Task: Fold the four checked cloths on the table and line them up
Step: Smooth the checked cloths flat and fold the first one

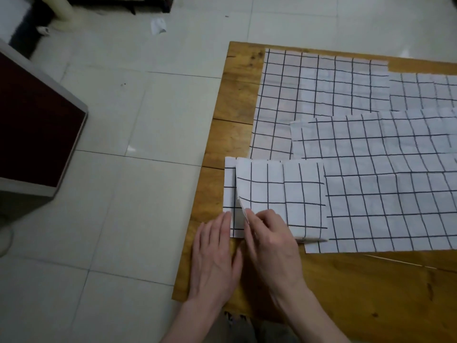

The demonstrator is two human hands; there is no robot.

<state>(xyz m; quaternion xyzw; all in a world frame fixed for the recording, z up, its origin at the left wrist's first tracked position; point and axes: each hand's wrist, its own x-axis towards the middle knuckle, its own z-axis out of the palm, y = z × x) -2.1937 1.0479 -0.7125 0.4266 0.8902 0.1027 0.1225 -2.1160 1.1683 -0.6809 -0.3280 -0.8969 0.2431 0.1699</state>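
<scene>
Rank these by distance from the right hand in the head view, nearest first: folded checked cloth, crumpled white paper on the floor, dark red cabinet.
1. Folded checked cloth, under the right hand at the table's near left corner.
2. Dark red cabinet, far left on the floor.
3. Crumpled white paper, top of view on the tiles.

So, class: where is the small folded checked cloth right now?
In the head view, the folded cloth lies at the table's near-left corner, beside the flat cloth, with both hands on its near edge.
</scene>
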